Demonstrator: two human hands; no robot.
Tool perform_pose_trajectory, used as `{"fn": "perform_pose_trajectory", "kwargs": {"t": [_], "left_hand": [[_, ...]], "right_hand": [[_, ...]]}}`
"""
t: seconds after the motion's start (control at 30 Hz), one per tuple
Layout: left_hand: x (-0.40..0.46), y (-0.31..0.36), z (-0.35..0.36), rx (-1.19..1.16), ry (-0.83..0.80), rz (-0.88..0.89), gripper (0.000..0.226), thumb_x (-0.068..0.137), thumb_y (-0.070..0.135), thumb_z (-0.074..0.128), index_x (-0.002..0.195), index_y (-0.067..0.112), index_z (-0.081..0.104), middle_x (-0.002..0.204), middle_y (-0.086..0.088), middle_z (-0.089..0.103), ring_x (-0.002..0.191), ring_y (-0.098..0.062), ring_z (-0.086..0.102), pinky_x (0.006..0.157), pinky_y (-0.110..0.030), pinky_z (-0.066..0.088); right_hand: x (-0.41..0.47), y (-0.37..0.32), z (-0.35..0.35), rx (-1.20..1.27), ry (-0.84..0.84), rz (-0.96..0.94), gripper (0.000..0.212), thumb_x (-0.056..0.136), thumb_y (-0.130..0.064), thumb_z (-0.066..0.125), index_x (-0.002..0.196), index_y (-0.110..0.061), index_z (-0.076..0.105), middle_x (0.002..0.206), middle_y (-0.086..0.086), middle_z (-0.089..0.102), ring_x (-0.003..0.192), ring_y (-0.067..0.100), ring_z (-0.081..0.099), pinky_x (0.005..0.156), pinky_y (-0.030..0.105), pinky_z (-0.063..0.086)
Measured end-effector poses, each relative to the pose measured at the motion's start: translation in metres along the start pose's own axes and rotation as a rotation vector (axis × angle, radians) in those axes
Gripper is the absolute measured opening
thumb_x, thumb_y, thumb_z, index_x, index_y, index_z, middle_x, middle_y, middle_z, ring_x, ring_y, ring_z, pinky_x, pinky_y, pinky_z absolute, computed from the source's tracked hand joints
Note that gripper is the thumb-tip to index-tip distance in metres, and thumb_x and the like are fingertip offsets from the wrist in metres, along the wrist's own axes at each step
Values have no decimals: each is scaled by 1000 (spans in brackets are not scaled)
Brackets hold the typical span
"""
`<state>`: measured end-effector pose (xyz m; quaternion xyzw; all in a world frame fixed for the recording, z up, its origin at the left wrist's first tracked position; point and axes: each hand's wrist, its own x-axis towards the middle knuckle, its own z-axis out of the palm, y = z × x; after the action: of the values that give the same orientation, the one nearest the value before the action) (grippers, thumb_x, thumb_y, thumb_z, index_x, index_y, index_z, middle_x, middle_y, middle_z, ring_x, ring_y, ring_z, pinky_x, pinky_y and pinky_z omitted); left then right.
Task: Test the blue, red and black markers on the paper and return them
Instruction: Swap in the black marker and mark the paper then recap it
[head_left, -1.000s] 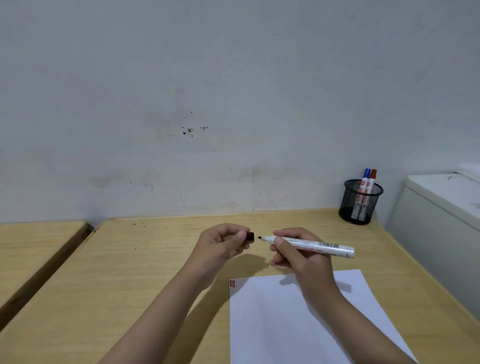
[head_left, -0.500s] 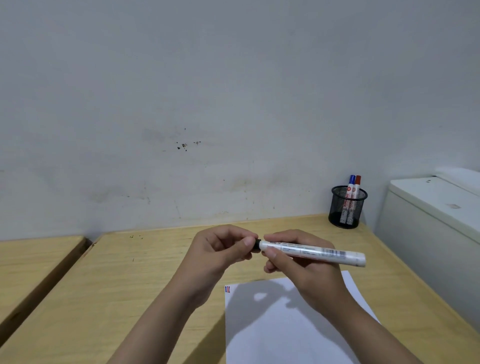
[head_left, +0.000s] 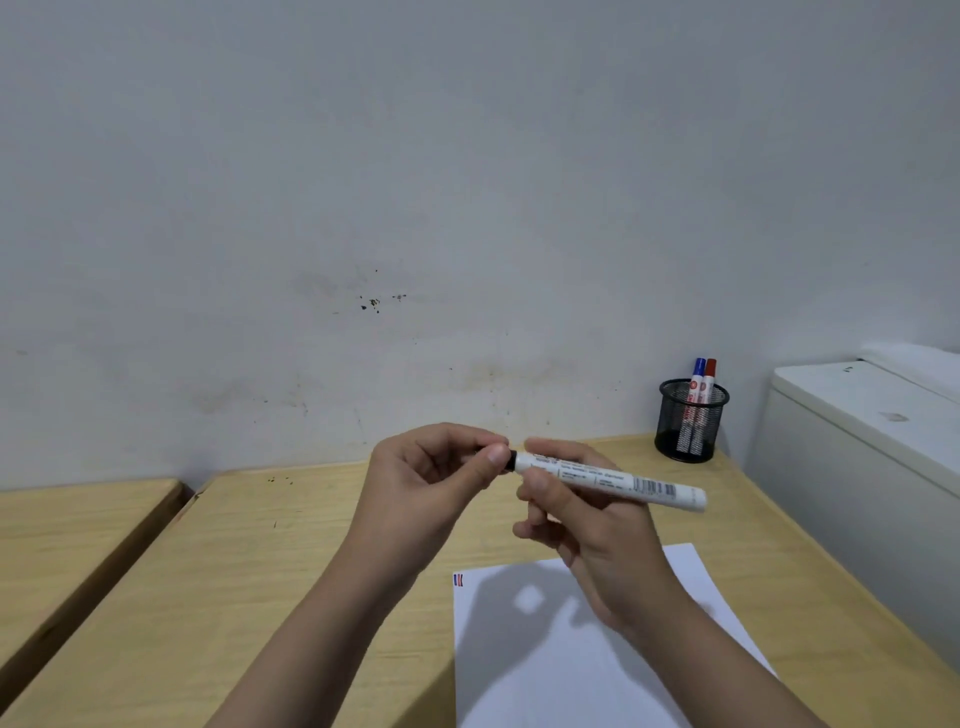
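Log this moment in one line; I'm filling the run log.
right hand: holds black marker | left hand: at its cap | blue, red markers: in cup

Soft even light, hand shadows on paper (head_left: 597, 670).

Bare wooden tabletop (head_left: 291, 566) lies open left of the white paper sheet (head_left: 545, 670). At the far right corner a black mesh pen cup (head_left: 691, 422) stands against the grey wall (head_left: 467, 182), close beside a white cabinet (head_left: 857, 447) flanking the right edge.

wooden desk (head_left: 291, 561) | second desk (head_left: 78, 525) left | white cabinet (head_left: 862, 436) right
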<state>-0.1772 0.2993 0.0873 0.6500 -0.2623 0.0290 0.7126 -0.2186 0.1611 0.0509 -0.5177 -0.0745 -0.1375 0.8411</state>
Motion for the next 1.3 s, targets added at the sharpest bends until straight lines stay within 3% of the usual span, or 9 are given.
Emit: {"fn": "perform_pose_trajectory", "kwargs": {"t": [0.13,0.2,0.3,0.37,0.53,0.63,0.77,1.0,1.3], "left_hand": [[12,-15,-3,106,135,16,5,72,9,75,71,14,74,66,-2,73,66,-13,63,64,-21,51],[15,-21,-3,197,152,41,6,72,12,76,72,17,74,72,-4,75,73,-20,68,70,-27,54],[19,-28,5,284,96,55,8,71,15,77,76,20,74,65,-1,71,63,-10,63,63,-16,49],[24,-31,13,308,38,54,12,70,14,78,79,22,74,61,1,65,58,-7,58,60,-13,46],[46,-42,41,269,-45,71,22,70,17,79,90,22,71,58,3,63,55,-7,55,58,-14,45],[68,-62,67,224,-79,23,31,72,27,76,101,24,64,63,3,64,54,-4,54,56,-12,42],[106,-104,107,333,-159,-34,35,76,36,71,106,23,60,88,1,69,79,-8,64,72,-20,49],[182,-162,183,558,-232,44,43,82,36,63,118,14,55,122,-5,56,110,-18,55,91,-30,46],[218,-204,232,662,-205,43,37,83,42,60,96,8,63,105,-8,57,97,-22,55,71,-27,41]], "right_hand": [[-2,-9,-3,-230,24,257,28,68,-27,76,63,-5,59,55,8,61,39,13,52,46,26,52],[-4,-16,-8,-487,51,96,25,73,-16,77,58,-7,59,55,7,63,40,15,54,46,28,51],[1,-26,-21,-821,148,-271,15,67,-14,82,69,-16,68,73,-4,69,58,7,61,55,25,52],[10,-29,-31,-978,136,-308,20,64,-21,84,78,-26,70,87,-16,69,73,7,65,65,21,52],[22,-28,-60,-891,86,-208,33,67,-12,81,93,-30,72,80,-5,73,65,8,68,73,37,57],[38,-35,-90,-815,164,-256,46,73,-3,74,105,-36,66,68,0,63,55,9,55,61,24,52],[77,-66,-140,-851,371,-368,42,77,1,70,103,-31,64,66,4,55,44,4,42,55,11,45],[163,-121,-220,-1046,714,-513,34,78,-13,70,108,-27,59,73,4,65,57,5,63,58,19,51],[214,-72,-283,-1285,626,-157,36,77,-4,67,110,-16,58,63,6,64,60,13,61,56,24,47]]}}
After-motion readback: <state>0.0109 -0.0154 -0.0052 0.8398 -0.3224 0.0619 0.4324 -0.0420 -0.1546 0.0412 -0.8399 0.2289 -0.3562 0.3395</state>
